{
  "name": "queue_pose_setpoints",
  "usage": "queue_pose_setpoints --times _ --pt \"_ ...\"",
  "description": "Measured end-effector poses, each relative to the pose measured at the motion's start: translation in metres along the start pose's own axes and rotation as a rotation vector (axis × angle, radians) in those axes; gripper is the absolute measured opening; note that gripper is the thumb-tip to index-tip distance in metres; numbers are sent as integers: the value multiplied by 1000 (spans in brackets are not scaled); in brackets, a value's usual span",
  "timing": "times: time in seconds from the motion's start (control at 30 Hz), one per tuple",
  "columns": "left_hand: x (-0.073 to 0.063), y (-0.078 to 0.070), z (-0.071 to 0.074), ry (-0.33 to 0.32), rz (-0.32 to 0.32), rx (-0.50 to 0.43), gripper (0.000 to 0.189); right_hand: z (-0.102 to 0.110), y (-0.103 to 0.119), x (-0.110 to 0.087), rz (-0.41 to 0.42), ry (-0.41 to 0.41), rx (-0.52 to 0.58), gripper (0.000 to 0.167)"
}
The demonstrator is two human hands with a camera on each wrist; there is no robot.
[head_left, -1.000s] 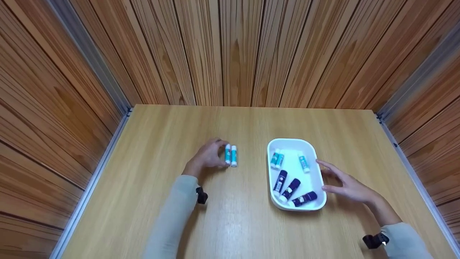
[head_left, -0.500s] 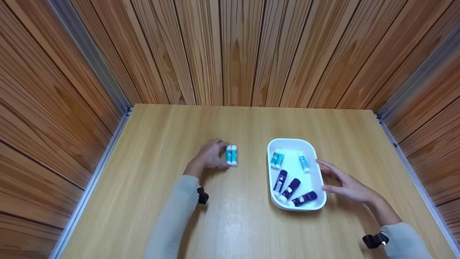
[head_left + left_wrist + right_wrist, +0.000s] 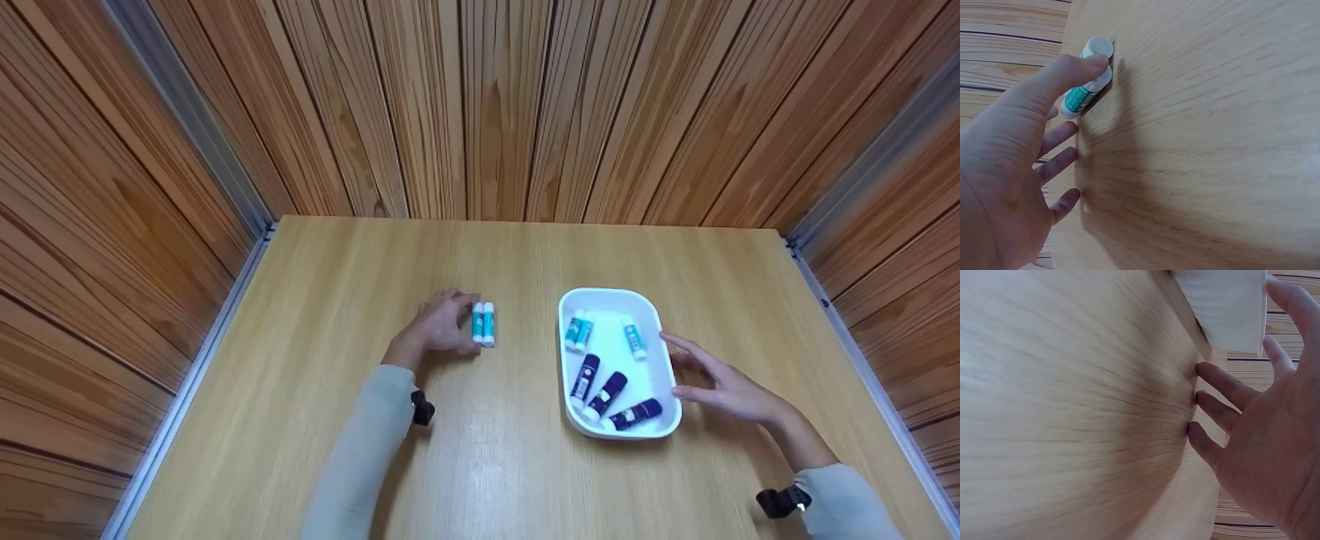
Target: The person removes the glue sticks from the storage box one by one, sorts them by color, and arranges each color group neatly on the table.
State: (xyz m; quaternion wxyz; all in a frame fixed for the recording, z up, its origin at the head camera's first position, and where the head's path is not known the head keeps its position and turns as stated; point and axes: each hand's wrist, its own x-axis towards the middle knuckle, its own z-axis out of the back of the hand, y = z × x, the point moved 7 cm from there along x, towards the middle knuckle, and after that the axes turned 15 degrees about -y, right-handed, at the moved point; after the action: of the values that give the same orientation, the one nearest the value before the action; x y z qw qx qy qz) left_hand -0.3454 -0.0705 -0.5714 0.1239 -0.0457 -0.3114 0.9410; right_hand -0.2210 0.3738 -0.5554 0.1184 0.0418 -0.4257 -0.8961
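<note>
My left hand (image 3: 441,322) pinches a teal-and-white glue stick (image 3: 478,324) by its two ends, thumb on the near end and a finger at the far one. Flush against its right side lies a second teal glue stick (image 3: 489,325); both lie on the table, parallel. Up close in the left wrist view, the thumb presses on the white end of the nearer glue stick (image 3: 1077,99). My right hand (image 3: 726,386), fingers spread, touches the right rim of a white tray (image 3: 670,360). In the right wrist view the other fingertips (image 3: 1203,370) rest on the table.
Inside the tray lie several glue sticks: teal ones, among them a single one (image 3: 634,340) at the right, and purple ones such as the middle one (image 3: 606,396). The wooden table (image 3: 360,255) is walled by wood panels (image 3: 487,112) at the back and sides.
The held glue stick has slid slightly right, so the narrow gap between the two glue sticks has closed. My right hand and the tray stay in place.
</note>
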Motion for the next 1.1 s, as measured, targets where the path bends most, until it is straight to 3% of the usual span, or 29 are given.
queue_pose_setpoints --times 0.23,0.6,1.1 --pt "2 -4 4 14 -28 20 100 0 1 0 -1 -3 3 85" --pt "3 -12 10 -36 -59 9 97 -1 0 0 -14 -1 -10 86" --pt "6 -54 5 -85 -125 15 89 0 2 -1 8 -7 -5 85"
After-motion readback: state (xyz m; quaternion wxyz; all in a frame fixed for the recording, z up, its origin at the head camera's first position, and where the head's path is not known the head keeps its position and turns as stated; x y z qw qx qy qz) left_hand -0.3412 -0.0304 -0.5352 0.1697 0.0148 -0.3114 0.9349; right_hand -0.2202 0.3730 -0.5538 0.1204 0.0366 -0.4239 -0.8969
